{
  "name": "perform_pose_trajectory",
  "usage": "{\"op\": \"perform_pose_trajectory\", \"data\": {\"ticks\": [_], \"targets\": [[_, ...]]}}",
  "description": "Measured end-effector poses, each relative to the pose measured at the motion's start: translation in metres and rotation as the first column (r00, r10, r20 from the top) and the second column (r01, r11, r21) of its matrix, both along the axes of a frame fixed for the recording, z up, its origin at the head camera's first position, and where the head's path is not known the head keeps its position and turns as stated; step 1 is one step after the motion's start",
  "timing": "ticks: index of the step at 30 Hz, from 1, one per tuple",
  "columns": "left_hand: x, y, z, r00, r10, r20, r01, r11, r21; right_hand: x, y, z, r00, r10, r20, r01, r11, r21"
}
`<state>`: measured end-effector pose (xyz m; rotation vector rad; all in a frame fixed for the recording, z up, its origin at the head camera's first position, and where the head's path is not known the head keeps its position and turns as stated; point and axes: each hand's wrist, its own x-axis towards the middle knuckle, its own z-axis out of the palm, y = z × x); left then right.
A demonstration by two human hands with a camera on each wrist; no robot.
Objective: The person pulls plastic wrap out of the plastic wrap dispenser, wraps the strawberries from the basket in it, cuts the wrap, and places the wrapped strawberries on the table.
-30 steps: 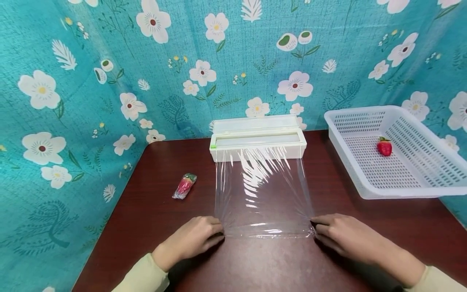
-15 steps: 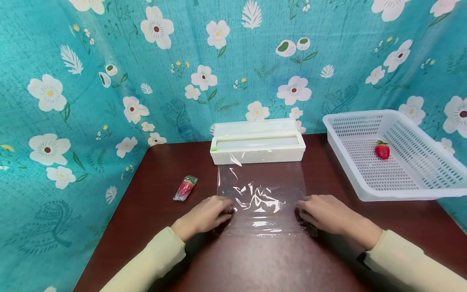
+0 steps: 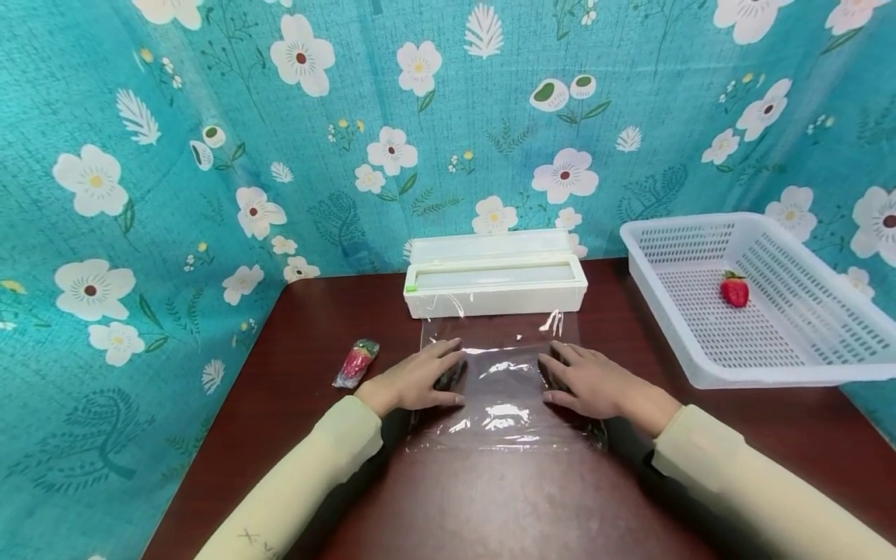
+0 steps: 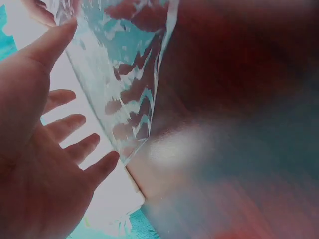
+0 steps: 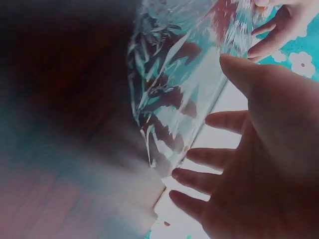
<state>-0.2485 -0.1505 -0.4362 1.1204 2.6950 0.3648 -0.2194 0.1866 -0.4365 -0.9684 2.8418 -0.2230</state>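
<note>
A sheet of clear cling film (image 3: 504, 404) lies on the table in front of its white dispenser box (image 3: 497, 299), its far end at the box's front. Over the sheet's left side is my left hand (image 3: 420, 379), fingers spread and thumb apart. My right hand (image 3: 591, 383) is spread likewise over the right side. Neither grips anything. Both wrist views show the spread fingers close to the shiny cling film (image 4: 124, 94); whether they touch it, I cannot tell. A film-wrapped strawberry (image 3: 355, 362) lies left of my left hand.
At the right stands a white plastic basket (image 3: 672, 334) with one bare strawberry (image 3: 734, 289) in it. The box's clear lid (image 3: 490, 245) stands raised at the back. A floral blue cloth (image 3: 336, 117) hangs behind the dark red table (image 3: 490, 505).
Both hands have let go of the film's near corners, moved forward and inward over the sheet, and spread their fingers. The stretched film has sunk down onto the table.
</note>
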Motion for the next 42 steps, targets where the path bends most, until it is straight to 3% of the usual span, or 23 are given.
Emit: {"op": "perform_pose_trajectory", "data": {"ticks": [7,22,36,42], "targets": [[-0.015,0.006,-0.005,0.997,0.074,0.030,-0.071,0.993,-0.096,-0.017,-0.004,-0.003,0.991,-0.082,0.108,0.073,0.994,0.081],[-0.032,0.012,-0.007,0.983,0.182,0.021,-0.176,0.971,-0.163,-0.044,0.000,-0.003,0.985,-0.120,0.121,0.111,0.991,0.076],[-0.038,0.016,-0.009,0.977,0.206,0.051,-0.194,0.966,-0.172,-0.061,0.006,-0.007,0.981,-0.148,0.128,0.141,0.988,0.066],[-0.039,0.014,-0.010,0.981,0.188,0.055,-0.177,0.971,-0.161,-0.060,0.010,-0.005,0.979,-0.147,0.139,0.140,0.988,0.061]]}}
